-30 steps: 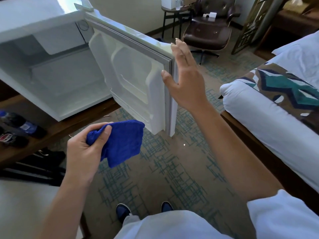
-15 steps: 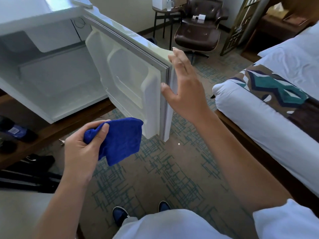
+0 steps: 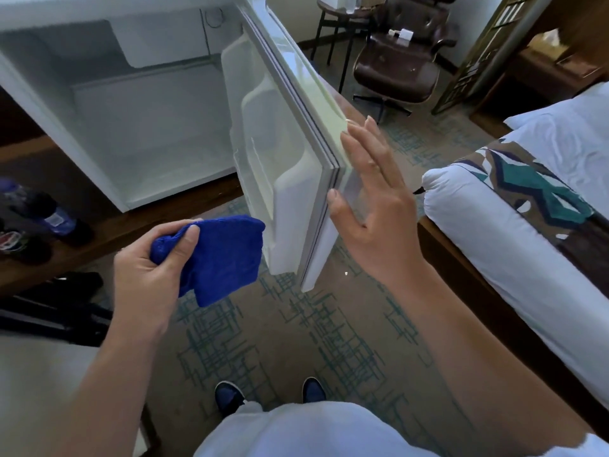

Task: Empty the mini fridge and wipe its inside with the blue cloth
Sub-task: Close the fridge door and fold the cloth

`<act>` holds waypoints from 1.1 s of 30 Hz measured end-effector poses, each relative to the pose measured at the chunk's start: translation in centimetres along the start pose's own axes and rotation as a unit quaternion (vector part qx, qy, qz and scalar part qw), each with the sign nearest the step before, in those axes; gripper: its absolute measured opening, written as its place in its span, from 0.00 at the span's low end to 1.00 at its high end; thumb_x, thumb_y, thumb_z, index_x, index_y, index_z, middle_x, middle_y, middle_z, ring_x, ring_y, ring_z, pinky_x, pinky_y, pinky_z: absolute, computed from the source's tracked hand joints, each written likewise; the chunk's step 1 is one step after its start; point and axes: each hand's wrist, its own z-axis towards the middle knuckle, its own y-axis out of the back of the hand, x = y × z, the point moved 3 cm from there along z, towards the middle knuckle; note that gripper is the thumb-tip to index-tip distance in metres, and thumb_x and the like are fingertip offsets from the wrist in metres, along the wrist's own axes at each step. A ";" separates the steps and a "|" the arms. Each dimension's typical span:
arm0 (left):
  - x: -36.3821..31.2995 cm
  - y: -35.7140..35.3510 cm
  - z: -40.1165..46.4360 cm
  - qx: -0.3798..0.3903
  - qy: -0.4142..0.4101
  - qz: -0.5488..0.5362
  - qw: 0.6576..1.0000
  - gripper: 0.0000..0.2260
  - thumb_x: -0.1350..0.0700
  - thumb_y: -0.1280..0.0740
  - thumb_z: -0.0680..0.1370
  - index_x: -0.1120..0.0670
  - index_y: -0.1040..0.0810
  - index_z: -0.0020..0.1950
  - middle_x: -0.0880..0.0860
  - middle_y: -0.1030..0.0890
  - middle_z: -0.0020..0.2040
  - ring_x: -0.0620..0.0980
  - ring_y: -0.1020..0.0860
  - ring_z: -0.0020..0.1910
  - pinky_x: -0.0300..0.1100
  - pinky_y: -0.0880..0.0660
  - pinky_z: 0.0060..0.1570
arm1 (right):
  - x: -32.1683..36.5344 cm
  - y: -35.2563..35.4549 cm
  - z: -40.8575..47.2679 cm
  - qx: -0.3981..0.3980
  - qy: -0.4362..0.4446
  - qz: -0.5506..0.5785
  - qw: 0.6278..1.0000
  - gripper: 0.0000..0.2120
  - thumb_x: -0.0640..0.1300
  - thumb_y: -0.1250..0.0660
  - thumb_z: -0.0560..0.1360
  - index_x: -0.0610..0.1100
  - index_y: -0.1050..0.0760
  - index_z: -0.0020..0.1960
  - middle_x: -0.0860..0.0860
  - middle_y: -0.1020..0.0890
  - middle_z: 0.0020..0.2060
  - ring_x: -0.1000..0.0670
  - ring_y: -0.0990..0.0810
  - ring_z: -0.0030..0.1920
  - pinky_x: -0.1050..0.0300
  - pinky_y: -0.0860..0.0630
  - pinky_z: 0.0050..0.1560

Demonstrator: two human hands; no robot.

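the right hand [image 3: 372, 206] lies flat and spread on the fridge door [image 3: 290, 166] edge, the left hand [image 3: 148, 268] is clenched round the blue cloth [image 3: 224, 255] just below it, so a hasty push might pinch the dangling cloth.

Supporting surface — a dark wooden shelf [image 3: 108, 230], low and long. The mini fridge [image 3: 108, 103] stands directly on it, door open, interior bare. Left of the fridge, dark bottles [image 3: 49, 219] lie on the same shelf, labels blurred. Below and in front of the fridge — patterned carpet [image 3: 296, 324], bearing the person's two blue shoes [image 3: 230, 395].
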 end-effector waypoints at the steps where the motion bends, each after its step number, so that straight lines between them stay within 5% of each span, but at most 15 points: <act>1: 0.1 0.9 0.3 -0.006 0.001 -0.002 1.000 0.05 0.52 0.30 0.78 0.46 0.16 0.53 0.45 0.14 0.46 0.45 0.19 0.49 0.38 0.19 0.46 | 0.7 -0.5 0.0 0.007 0.011 0.013 1.000 0.28 0.38 0.32 0.79 0.35 0.33 0.77 0.40 0.32 0.78 0.39 0.40 0.82 0.51 0.40 0.82; 3: 0.3 2.6 0.8 -0.016 0.000 0.004 1.000 0.05 0.53 0.30 0.79 0.47 0.16 0.53 0.44 0.15 0.46 0.44 0.19 0.48 0.36 0.19 0.45 | 2.1 -1.6 0.1 0.021 0.038 0.031 0.999 0.27 0.35 0.31 0.78 0.33 0.32 0.76 0.37 0.33 0.78 0.35 0.41 0.82 0.38 0.39 0.81; 6: 0.5 5.1 1.8 -0.024 0.001 0.010 1.000 0.05 0.53 0.30 0.79 0.47 0.16 0.53 0.44 0.15 0.45 0.42 0.19 0.47 0.34 0.19 0.44 | 4.0 -3.4 0.4 0.034 0.074 0.053 0.995 0.25 0.34 0.31 0.78 0.32 0.30 0.74 0.34 0.33 0.77 0.31 0.43 0.81 0.31 0.39 0.78; 26: 0.9 17.2 3.2 -0.092 -0.001 0.033 0.995 0.04 0.47 0.30 0.78 0.43 0.16 0.50 0.40 0.16 0.43 0.40 0.19 0.46 0.36 0.19 0.44 | 13.5 -15.3 4.4 0.033 0.197 0.059 0.978 0.22 0.31 0.31 0.76 0.34 0.24 0.70 0.38 0.24 0.70 0.34 0.31 0.76 0.31 0.36 0.76; 30: 0.8 18.8 3.2 -0.106 -0.006 0.029 0.994 0.04 0.48 0.30 0.78 0.41 0.15 0.49 0.40 0.16 0.43 0.42 0.19 0.47 0.43 0.19 0.48 | 14.9 -17.3 5.6 0.038 0.208 0.071 0.975 0.25 0.31 0.31 0.75 0.32 0.27 0.72 0.37 0.25 0.71 0.36 0.30 0.76 0.34 0.37 0.78; 33: 0.7 19.6 3.5 -0.118 -0.012 0.030 0.992 0.04 0.49 0.30 0.79 0.42 0.16 0.50 0.40 0.16 0.44 0.40 0.19 0.47 0.38 0.19 0.46 | 15.5 -18.8 6.5 0.042 0.211 0.091 0.972 0.26 0.32 0.31 0.75 0.30 0.29 0.73 0.37 0.26 0.73 0.37 0.31 0.76 0.35 0.38 0.79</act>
